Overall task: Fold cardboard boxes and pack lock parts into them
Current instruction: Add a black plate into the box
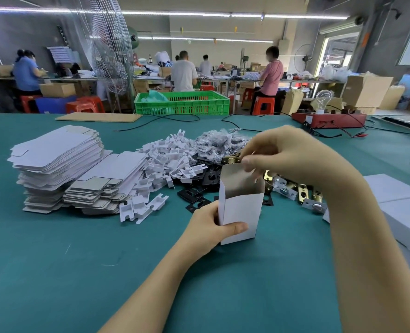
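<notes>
My left hand (213, 225) grips a small white cardboard box (241, 207), held upright on the green table with its top open. My right hand (288, 152) is above the box's mouth and pinches a brass lock latch (230, 159), part of it hidden by my fingers. Stacks of flat white box blanks (62, 162) lie to the left. Behind the box are a heap of white plastic inserts (167, 159), black strike plates (199, 191), bagged parts (220, 143) and more brass latches (302, 192).
Closed white boxes (398, 207) are piled at the right edge. A red tester with a light bulb (329, 118), black cables and a flat cardboard sheet (98, 117) lie at the table's far side. A green crate (182, 103) and seated workers are beyond.
</notes>
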The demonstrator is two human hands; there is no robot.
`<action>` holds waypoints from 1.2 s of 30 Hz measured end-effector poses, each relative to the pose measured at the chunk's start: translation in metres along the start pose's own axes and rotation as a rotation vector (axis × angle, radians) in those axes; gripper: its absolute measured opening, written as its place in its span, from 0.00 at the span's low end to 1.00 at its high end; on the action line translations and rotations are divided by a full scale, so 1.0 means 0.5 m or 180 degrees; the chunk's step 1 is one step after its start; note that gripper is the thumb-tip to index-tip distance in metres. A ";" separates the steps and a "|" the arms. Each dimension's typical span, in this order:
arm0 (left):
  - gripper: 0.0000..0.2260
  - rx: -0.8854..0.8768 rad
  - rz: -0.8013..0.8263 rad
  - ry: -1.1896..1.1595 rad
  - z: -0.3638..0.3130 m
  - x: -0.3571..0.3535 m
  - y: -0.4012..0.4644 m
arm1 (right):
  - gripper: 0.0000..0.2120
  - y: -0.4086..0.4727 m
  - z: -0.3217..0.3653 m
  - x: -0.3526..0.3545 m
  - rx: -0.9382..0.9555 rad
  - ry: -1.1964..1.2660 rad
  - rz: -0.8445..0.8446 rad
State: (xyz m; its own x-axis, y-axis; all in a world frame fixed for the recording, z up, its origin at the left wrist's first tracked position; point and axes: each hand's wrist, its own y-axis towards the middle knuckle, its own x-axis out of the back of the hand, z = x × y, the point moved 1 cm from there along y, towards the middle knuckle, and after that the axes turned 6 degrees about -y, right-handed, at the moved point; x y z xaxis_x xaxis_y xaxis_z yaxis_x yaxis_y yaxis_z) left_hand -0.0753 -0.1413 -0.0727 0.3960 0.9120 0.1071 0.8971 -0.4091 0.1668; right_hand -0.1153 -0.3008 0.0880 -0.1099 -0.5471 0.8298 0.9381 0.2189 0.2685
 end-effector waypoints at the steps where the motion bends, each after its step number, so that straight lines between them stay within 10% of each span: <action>1: 0.13 -0.0005 -0.0072 -0.0061 0.000 0.001 0.000 | 0.03 0.000 -0.014 0.004 -0.0061 0.0206 -0.0293; 6: 0.14 -0.0122 -0.0794 -0.0573 0.002 0.023 0.007 | 0.05 0.024 -0.100 -0.036 -0.0752 0.0501 -0.1118; 25: 0.12 -0.0078 -0.1480 -0.0239 0.014 0.040 0.020 | 0.07 0.077 -0.172 -0.236 -0.0400 -0.1068 -0.0083; 36: 0.15 -0.0181 -0.1214 -0.0873 0.002 0.035 0.014 | 0.06 0.044 -0.187 -0.127 -0.0851 0.0802 -0.0086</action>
State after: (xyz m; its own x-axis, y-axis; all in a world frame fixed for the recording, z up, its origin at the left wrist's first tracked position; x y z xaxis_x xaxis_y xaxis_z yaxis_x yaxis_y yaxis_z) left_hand -0.0619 -0.1279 -0.0708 0.0842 0.9686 -0.2338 0.9795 -0.0373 0.1982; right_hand -0.0572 -0.3366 -0.0047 -0.0826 -0.7388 0.6688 0.9923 0.0011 0.1237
